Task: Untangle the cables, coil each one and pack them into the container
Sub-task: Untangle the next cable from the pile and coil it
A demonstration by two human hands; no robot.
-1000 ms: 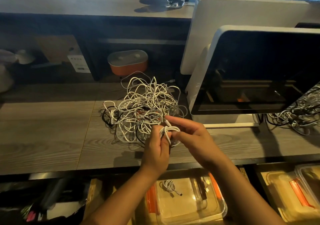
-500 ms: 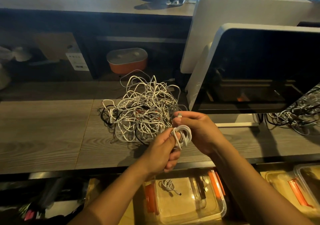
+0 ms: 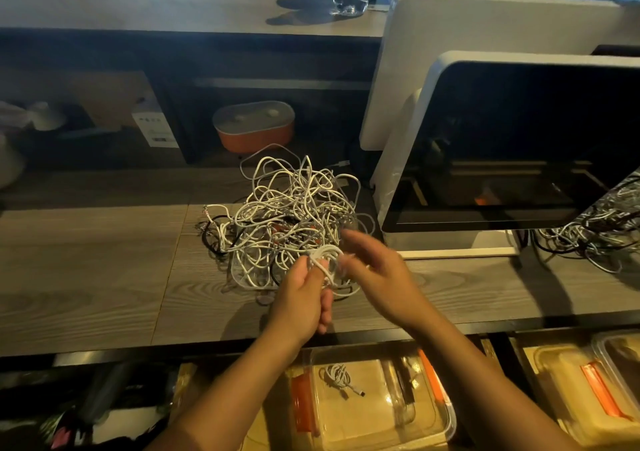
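A coiled white cable [image 3: 327, 260] is pinched by the left hand [image 3: 304, 298]; the blurred right hand [image 3: 377, 277], possibly touching it, has a grip that cannot be told.

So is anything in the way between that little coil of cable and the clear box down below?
Nothing visible blocks it. The left hand holds the small white coil above the desk, near its front edge; the clear container sits lower, just past that edge. Whether it is covered, I cannot tell.

Office workstation, wood-grain desk [image 3: 104, 270], monitor [image 3: 519, 138], white divider panel [image 3: 485, 24]
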